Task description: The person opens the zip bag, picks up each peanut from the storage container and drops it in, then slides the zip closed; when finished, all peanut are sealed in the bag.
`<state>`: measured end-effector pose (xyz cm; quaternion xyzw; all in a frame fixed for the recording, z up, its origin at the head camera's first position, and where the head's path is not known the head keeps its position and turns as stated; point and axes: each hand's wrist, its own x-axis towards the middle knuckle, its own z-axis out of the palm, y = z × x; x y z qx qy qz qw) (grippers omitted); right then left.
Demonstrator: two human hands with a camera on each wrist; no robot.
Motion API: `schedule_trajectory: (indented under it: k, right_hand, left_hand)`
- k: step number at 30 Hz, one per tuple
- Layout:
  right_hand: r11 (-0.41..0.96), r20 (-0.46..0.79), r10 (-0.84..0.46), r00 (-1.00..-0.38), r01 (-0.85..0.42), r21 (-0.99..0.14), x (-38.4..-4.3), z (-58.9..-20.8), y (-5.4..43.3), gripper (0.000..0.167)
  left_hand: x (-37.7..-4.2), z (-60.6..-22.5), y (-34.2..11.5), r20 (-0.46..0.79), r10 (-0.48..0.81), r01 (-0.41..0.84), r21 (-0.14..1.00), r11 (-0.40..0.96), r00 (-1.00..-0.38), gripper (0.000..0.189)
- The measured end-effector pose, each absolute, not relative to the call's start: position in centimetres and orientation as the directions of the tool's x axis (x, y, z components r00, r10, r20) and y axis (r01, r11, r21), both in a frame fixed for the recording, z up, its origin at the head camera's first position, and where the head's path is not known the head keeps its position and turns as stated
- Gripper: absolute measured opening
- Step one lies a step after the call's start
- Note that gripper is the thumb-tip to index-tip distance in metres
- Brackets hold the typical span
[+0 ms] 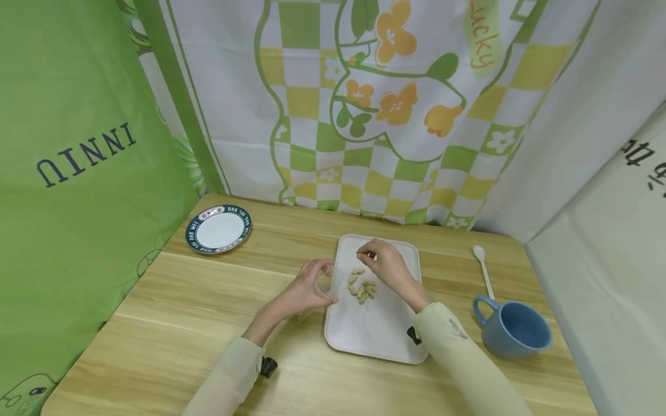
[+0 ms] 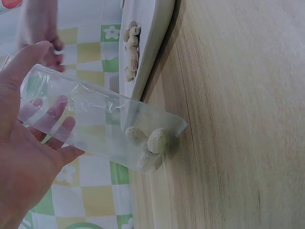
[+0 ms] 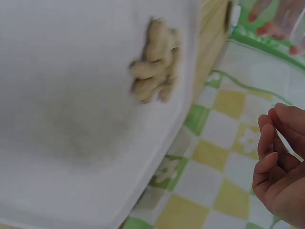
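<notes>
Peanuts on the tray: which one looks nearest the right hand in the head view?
The topmost peanut, at the pile's far end. It shows just below the right hand in that picture; the other peanuts on the tray lie lower.

Table (image 1: 156,346): wood-grain top, smooth, low sheen. Tray (image 1: 369,335), towards the table's far edge: smooth, pale, plastic-looking, satin. Peanuts (image 1: 362,292), by the tray's left edge: dry shells, matt, rough. Container (image 2: 100,121): clear thin plastic, glossy, rippled highlights. Plate (image 1: 218,231), far left corner of table: ceramic-looking, smooth. Mug (image 1: 499,341), table's right edge: ceramic-looking, smooth glaze. Spoon (image 1: 486,271), far right corner: smooth, pale, material uncertain. Curtain (image 1: 312,115): printed cloth, matt, lightly creased.
</notes>
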<state>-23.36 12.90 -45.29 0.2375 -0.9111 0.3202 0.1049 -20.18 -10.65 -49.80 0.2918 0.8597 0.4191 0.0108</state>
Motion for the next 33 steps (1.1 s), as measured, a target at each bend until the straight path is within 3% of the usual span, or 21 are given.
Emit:
schedule_trajectory:
  k: [8, 16, 33]
  right_hand:
    - [0.762, 0.152, -0.348, -0.925, -0.374, -0.528, -25.0, -48.3, 13.9, 0.011]
    - [0.777, 0.121, -0.406, -0.906, -0.412, -0.476, -25.7, -50.6, 13.6, 0.012]
    - [0.836, 0.072, -0.385, -0.92, -0.38, -0.396, -26.1, -51.9, 13.2, 0.012]
  left_hand:
    - [-20.1, -49.9, -10.6, 0.245, 0.508, 0.506, 0.72, 0.475, -0.826, 0.078]
    - [-20.2, -50.2, -10.7, 0.258, 0.508, 0.515, 0.718, 0.469, -0.822, 0.078]
    - [-20.1, -50.1, -10.7, 0.238, 0.515, 0.506, 0.721, 0.475, -0.823, 0.077]
